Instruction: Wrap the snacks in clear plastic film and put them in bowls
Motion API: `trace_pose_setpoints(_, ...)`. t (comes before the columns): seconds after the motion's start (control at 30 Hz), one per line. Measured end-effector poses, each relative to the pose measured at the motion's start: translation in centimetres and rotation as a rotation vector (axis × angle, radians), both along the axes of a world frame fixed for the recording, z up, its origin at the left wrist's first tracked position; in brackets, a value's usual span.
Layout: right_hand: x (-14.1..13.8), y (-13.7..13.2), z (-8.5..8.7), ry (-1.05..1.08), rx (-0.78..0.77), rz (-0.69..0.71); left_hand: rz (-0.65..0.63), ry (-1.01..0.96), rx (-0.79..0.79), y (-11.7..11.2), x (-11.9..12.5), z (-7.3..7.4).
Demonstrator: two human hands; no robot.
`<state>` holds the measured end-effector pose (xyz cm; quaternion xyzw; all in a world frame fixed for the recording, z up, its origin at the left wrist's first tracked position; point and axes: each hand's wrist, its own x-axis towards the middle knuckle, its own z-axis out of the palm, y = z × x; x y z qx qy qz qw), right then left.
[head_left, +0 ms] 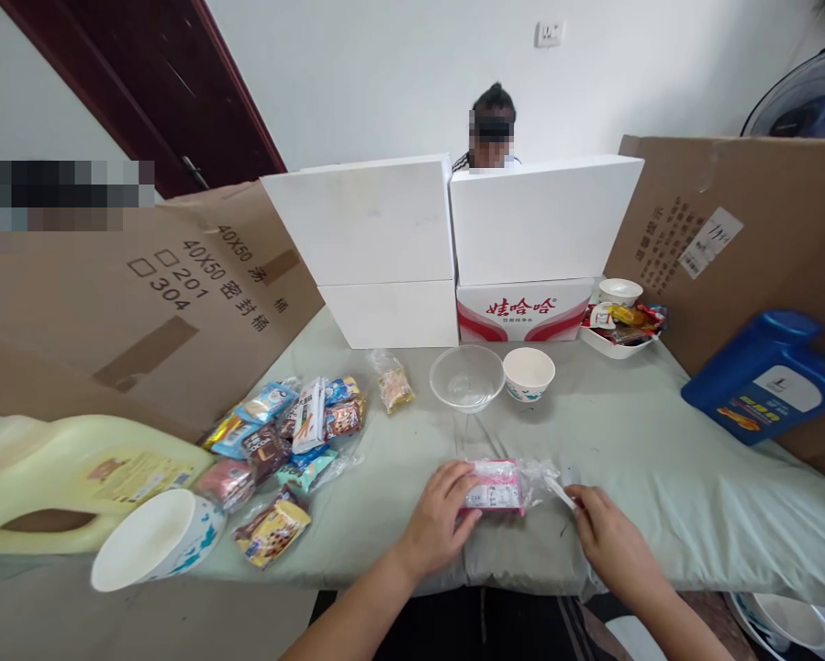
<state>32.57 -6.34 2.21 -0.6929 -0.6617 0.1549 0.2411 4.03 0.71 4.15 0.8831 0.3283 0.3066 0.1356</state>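
My left hand (443, 514) grips the left end of a small pink-and-white package (498, 487), which lies near the front edge of the table. Clear plastic wrapping (540, 479) sticks out from the package's right side. The fingers of my right hand (605, 532) pinch the whitish end of this wrapping, pulled out to the right. Beyond the package stand a clear plastic bowl (467, 378) and a small white paper bowl (529, 375). A clear bag of crumbly food (393, 384) lies to their left.
Several wrapped snacks (267, 450) are piled at left, beside a tilted white bowl (154, 542) and a large pale yellow jug (74, 477). White boxes (384, 229) and cardboard panels (198, 294) surround the table. A blue bottle (770, 376) leans at right, near a snack-filled bowl (618, 344). Another person sits behind.
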Motion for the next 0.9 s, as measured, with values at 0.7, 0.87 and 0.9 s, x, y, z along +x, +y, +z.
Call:
trace_pose_setpoints(0.7,-5.0,2.7,4.8,-0.008,0.080,0.344,0.089,-0.110,0.178,-1.2,2.0,-2.6)
trace_pose_setpoints(0.87,-3.1,3.5,4.3,-0.072,-0.101,0.401,0.093,-0.201,0.108,-1.3,1.5,-2.6)
trace_pose_setpoints(0.9,-1.4,3.2,3.7,-0.069,-0.114,0.369,0.117,-0.220,0.091,-1.3,1.5,-2.7)
